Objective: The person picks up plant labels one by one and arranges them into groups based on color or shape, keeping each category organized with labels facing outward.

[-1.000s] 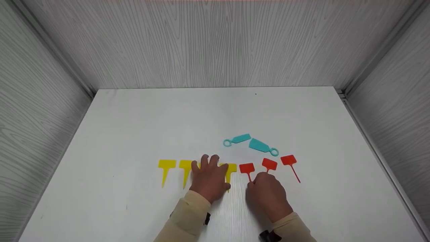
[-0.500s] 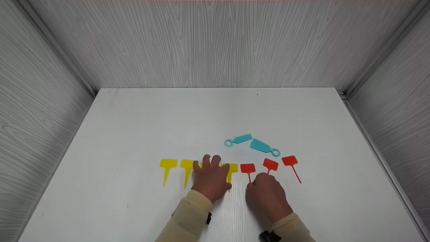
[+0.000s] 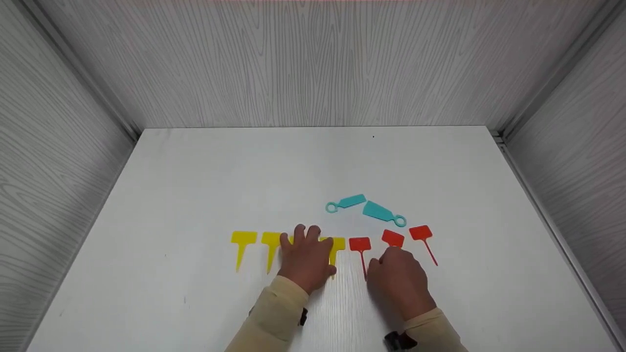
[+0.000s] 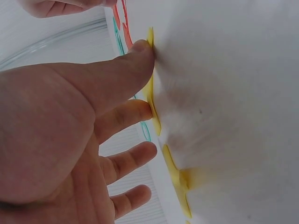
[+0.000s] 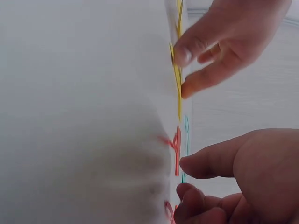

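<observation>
4 yellow T-shaped tags (image 3: 243, 238), 3 red square-headed tags (image 3: 360, 243), thin stems

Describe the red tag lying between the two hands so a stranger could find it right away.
On the white table, a row of yellow and red stake tags runs along the near side. The red tag is the leftmost red one, between the left hand and right hand, beside a yellow tag.

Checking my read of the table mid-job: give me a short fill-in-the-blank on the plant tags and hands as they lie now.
1. The left hand presses on tags coloured ____.
2. The number of red tags on the table is ____.
3. The two teal tags lie ____ from the person than the red row.
4. The right hand covers the stem of the ____ red tag.

Missing words: yellow; three; farther; middle
</observation>
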### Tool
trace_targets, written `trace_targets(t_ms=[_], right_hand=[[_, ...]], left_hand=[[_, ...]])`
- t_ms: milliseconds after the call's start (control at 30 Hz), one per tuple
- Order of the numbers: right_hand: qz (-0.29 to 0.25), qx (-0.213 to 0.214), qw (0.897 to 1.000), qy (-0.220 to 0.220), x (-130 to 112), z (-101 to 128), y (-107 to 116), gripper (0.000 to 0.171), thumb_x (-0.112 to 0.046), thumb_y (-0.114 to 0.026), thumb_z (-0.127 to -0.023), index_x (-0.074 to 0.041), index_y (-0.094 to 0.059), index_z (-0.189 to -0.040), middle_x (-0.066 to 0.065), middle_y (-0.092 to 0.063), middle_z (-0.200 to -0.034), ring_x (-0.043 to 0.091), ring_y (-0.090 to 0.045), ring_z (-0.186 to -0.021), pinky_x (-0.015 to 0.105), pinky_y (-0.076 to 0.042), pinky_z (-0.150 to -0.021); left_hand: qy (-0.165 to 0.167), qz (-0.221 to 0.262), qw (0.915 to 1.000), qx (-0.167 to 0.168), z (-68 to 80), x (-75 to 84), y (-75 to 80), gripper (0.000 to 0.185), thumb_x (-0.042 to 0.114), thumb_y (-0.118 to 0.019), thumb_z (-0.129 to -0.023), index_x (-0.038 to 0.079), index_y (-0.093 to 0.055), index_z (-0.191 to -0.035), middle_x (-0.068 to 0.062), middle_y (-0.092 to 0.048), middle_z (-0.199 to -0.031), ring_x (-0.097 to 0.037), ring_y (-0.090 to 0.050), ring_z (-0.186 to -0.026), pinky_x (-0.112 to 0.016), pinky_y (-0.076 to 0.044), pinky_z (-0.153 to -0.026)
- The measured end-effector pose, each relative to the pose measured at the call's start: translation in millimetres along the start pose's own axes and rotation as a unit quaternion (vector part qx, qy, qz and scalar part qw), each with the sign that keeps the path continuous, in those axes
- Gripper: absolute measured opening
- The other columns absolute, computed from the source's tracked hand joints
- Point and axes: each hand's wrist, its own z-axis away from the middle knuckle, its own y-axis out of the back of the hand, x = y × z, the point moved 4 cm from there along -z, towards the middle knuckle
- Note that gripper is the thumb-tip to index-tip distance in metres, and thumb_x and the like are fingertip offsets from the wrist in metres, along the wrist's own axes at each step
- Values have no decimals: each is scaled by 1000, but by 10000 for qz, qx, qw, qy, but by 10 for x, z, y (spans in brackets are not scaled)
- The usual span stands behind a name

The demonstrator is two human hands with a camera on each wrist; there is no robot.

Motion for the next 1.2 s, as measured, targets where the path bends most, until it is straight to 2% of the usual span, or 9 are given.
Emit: trace_targets(t_ms=[100, 167, 433, 567, 767, 900, 1067, 1200], right_hand=[[79, 294, 9995, -34, 60, -20, 62, 29, -29, -83, -95, -5, -72, -85, 7, -65, -66, 26, -63, -61, 39, -59, -58], [215, 453, 9987, 67, 83, -27, 95, 31, -28, -84, -95, -4, -69, -83, 9, -62, -64, 26, -62, -59, 40, -57, -57], [644, 644, 9945, 523, 94, -1, 164, 33, -16, -91, -86, 7, -71, -100, 10, -68, -73, 30, -71, -68, 54, -65, -63], [709, 656, 9942, 481, 95, 7, 183, 39, -17, -94, -83, 7, -70, -103, 13, -71, -77, 34, -74, -73, 56, -66, -67], [627, 510, 9966, 151, 133, 8, 186, 47, -20, -95, -82, 9, -69, -108, 17, -75, -88, 36, -75, -80, 59, -66, -73], [585, 391, 9975, 60, 137, 16, 176, 41, -20, -91, -86, 8, -69, -106, 15, -74, -85, 34, -74, -78, 57, -66, -70], [578, 419, 9973, 157, 131, 57, 158, 31, -18, -86, -90, 7, -71, -101, 13, -72, -81, 31, -73, -74, 52, -64, -66], [524, 442, 9973, 265, 133, 103, 154, 17, -11, -78, -93, 3, -69, -88, 10, -67, -71, 28, -67, -65, 46, -60, -59]], left_hand=[[-1, 52, 10000, 0, 2, -3, -4, 59, 47, -92, -92, 21, -76, -143, -12, -63, -146, -40, -47, -138, -67, -39, -112], [11, 69, 10000, 4, 3, -9, -12, 60, 47, -92, -91, 22, -76, -143, -11, -63, -145, -39, -47, -138, -66, -40, -111], [13, 71, 10000, 45, 0, -26, -27, 60, 47, -92, -91, 22, -76, -143, -11, -64, -144, -38, -48, -136, -65, -41, -110], [13, 60, 10000, 17, -1, -24, -29, 61, 47, -92, -91, 23, -75, -145, -11, -64, -145, -39, -48, -138, -66, -41, -111], [-3, 38, 10000, -21, -1, -19, -21, 61, 47, -91, -92, 23, -75, -146, -11, -63, -146, -40, -47, -139, -67, -40, -113], [25, 23, 10000, -12, -8, -24, -14, 61, 48, -92, -92, 23, -75, -145, -11, -63, -146, -39, -47, -138, -66, -40, -111], [33, 50, 10000, -16, -12, -28, -23, 61, 48, -92, -92, 23, -75, -145, -11, -62, -147, -39, -46, -139, -66, -40, -111], [-7, 65, 10000, 9, -11, -25, -33, 61, 48, -92, -91, 23, -76, -144, -11, -62, -147, -39, -46, -139, -66, -40, -110]])
